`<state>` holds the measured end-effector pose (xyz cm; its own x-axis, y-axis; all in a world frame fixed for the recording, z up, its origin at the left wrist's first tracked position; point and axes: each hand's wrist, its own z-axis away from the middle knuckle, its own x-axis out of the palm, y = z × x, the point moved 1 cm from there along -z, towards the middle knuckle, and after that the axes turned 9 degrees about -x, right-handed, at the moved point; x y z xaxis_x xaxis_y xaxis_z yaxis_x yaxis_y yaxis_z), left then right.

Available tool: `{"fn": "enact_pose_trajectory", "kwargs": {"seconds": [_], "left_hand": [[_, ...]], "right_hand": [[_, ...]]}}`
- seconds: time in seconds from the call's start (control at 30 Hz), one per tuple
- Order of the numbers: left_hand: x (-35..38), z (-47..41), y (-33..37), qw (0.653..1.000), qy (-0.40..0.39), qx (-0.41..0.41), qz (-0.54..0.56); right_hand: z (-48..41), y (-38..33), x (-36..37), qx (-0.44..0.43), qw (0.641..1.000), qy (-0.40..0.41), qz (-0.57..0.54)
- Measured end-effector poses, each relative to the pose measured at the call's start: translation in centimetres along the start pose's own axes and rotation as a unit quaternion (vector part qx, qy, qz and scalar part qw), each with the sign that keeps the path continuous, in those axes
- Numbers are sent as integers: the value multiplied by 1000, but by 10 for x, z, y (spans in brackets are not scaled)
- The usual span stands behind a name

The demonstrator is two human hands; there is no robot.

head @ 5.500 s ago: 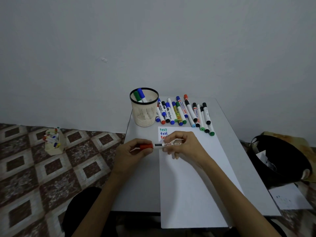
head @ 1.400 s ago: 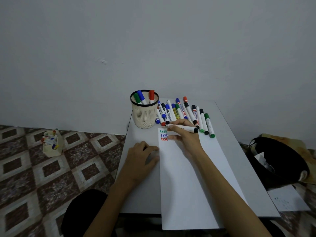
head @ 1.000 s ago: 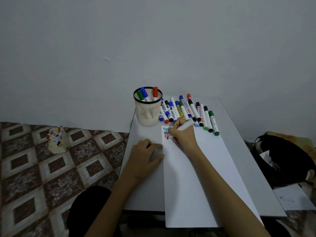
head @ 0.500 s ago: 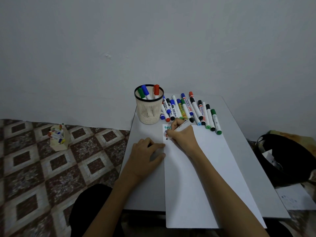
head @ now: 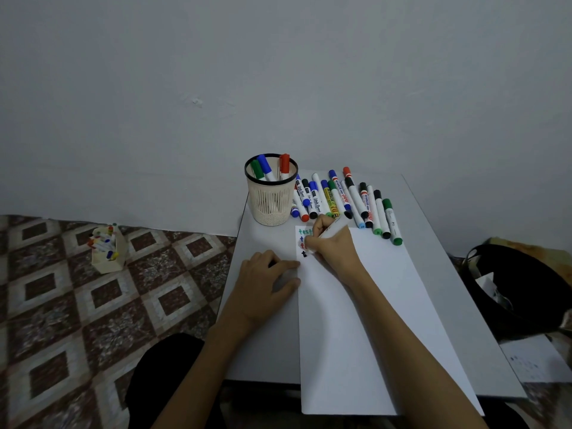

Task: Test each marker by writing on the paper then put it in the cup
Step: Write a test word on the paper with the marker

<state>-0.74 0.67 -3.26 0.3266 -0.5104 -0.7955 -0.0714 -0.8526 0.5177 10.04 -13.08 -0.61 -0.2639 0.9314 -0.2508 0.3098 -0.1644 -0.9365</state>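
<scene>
My right hand [head: 332,246] grips a white marker [head: 333,228] with its tip down on the top left corner of the white paper [head: 368,320]. A black "t" sits under green, blue and red test words there. My left hand [head: 263,283] lies on the table beside the paper's left edge, fingertips touching that edge; a dark bit shows under the fingers. The cream mesh cup [head: 271,193] holds a green, a blue and a red marker. A row of several capped markers [head: 346,202] lies to the right of the cup.
The grey table [head: 260,351] stands against a plain wall. On the tiled floor at left is a small box of markers [head: 106,249]. A black bag [head: 523,289] and a loose sheet [head: 535,360] lie on the floor to the right.
The red marker was capped and went into the cup. My right hand took a marker from the row, brought it to the paper's corner and wrote a black "t". My left hand stayed put.
</scene>
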Motion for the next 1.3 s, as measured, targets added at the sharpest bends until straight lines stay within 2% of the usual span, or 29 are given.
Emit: {"fn": "enact_pose_trajectory", "kwargs": {"seconds": [0.13,0.43,0.7,0.97,1.13,1.3], "left_hand": [[0,0,-1,1000,-5,-4,2],[0,0,0,1000,-4,-7,7],[1,0,-1,1000,-6,-7,4],[1,0,-1,1000,-10,-7,3],[0,0,0,1000,-2,-6,5],[0,0,0,1000,-6,-6,4]], "right_hand": [[1,3,-5,6,996,52,-69],[2,2,-2,29,998,47,-35],[2,-3,1,15,999,31,4],[3,-3,-1,7,1000,17,12],[1,2,0,15,999,51,2],[1,0,1,16,999,39,0]]}}
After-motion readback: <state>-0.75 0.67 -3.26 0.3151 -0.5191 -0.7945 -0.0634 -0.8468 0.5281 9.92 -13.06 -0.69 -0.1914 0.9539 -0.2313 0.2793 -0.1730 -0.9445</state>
